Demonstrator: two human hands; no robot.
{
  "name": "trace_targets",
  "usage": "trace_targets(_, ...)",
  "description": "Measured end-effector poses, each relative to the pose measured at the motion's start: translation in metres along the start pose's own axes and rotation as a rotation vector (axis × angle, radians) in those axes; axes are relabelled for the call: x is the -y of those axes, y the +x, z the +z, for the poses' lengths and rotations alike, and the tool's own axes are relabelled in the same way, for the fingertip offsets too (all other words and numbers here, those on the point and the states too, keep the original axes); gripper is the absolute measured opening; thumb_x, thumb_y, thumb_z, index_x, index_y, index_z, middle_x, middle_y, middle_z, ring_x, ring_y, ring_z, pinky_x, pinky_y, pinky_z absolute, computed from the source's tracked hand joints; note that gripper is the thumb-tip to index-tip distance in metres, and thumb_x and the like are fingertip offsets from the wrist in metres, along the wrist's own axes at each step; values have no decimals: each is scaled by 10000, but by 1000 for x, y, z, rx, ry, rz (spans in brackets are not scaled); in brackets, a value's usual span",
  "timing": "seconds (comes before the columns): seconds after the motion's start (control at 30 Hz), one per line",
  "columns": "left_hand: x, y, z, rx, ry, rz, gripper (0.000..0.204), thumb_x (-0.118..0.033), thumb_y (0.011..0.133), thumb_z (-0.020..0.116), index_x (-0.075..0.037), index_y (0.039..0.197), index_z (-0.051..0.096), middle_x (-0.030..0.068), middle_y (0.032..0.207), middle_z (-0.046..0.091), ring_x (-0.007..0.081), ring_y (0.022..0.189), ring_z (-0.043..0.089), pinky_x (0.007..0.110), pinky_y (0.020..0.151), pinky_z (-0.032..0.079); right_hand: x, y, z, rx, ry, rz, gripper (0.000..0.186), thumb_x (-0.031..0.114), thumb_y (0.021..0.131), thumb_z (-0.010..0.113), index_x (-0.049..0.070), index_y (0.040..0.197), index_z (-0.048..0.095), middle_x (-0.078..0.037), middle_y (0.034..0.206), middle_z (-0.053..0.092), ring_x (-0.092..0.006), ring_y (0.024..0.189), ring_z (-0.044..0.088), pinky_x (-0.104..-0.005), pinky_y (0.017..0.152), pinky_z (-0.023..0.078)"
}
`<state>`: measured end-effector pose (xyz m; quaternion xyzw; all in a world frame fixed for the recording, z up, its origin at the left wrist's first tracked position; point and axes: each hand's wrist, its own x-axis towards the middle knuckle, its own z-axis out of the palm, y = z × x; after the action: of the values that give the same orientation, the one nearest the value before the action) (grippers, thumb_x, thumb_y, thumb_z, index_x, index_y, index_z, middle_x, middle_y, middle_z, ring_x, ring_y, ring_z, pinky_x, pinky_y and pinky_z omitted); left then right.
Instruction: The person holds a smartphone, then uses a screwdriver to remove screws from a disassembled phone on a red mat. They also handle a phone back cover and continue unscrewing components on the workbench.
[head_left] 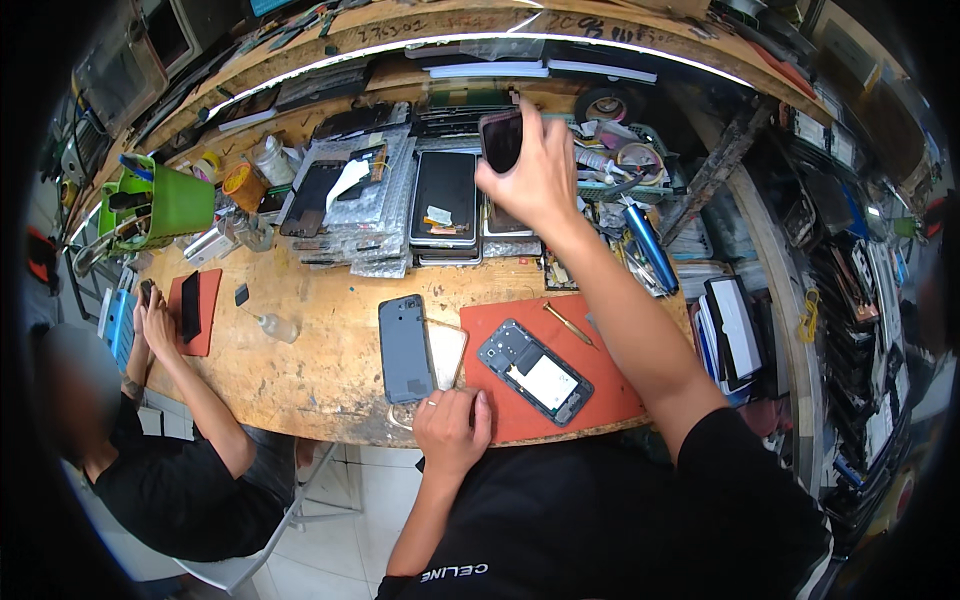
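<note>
Raised over the stacks at the back of the bench, my right hand [540,175] grips a small dark phone [502,140] between thumb and fingers. My left hand [452,430] rests at the bench's front edge with its fingers curled in; whatever they may hold is hidden. Just beyond it lie a dark grey phone back cover [405,350] and a pale flat case-like piece [446,352]. To its right, a phone with its back off [535,372] lies on a red mat [630,395], its white battery showing. A brass-coloured screwdriver [570,325] lies beside that phone.
Stacked phones [445,200] and bubble-wrapped screens [350,190] fill the back. A blue cylindrical tool [650,248] leans right, near a wooden post [725,160]. At left are a green bin [180,205], a small bottle [278,327] and a co-worker [190,470] handling something small.
</note>
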<state>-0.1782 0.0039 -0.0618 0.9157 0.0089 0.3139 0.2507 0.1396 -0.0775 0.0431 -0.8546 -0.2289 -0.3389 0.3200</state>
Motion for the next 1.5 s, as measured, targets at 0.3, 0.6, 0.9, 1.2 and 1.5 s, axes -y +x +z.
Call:
trace_targets(0.3, 3, -4, 2, -37, 16, 10, 50, -113, 895, 749, -91, 881, 706, 77, 766, 653, 297, 693, 629, 431, 648, 483, -22, 58, 77, 49, -138, 171, 993, 427, 764, 899, 53, 1548, 416, -270, 1319, 499, -472, 1244, 520, -617, 1016, 479)
trace_targets(0.6, 5, -4, 4, -44, 10, 44, 63, -123, 908, 744, -87, 885, 697, 66, 768, 649, 282, 694, 627, 420, 642, 474, -50, 48, 74, 164, -65, 99, 1038, 394, 857, 881, 97, 1662, 298, -277, 1383, 528, -486, 1292, 572, -625, 1069, 449)
trace_targets(0.9, 3, -2, 2, -20, 9, 31, 43, -71, 889, 745, -69, 897, 703, 81, 776, 660, 303, 676, 616, 433, 628, 462, -81, 37, 61, 271, 168, 158, 1091, 293, 839, 843, 8, 1684, 214, -342, 1475, 577, -494, 1298, 632, -506, 1106, 523)
trace_targets(1.2, 3, -2, 2, -9, 30, 26, 55, -109, 899, 743, -77, 885, 700, 69, 759, 641, 280, 680, 611, 420, 637, 461, -87, 15, 65, 197, 132, 98, 1024, 238, 812, 827, -13, 1659, 310, -322, 1438, 603, -473, 1311, 620, -484, 1151, 482)
trace_targets(1.5, 3, -2, 1, -11, -20, 17, 39, -64, 888, 743, -73, 893, 705, 83, 762, 650, 302, 672, 612, 432, 626, 459, -115, -36, -87, 220, -158, 17, 515, 273, 881, 793, 15, 1312, 677, -211, 1194, 714, -414, 1114, 698, -494, 956, 554)
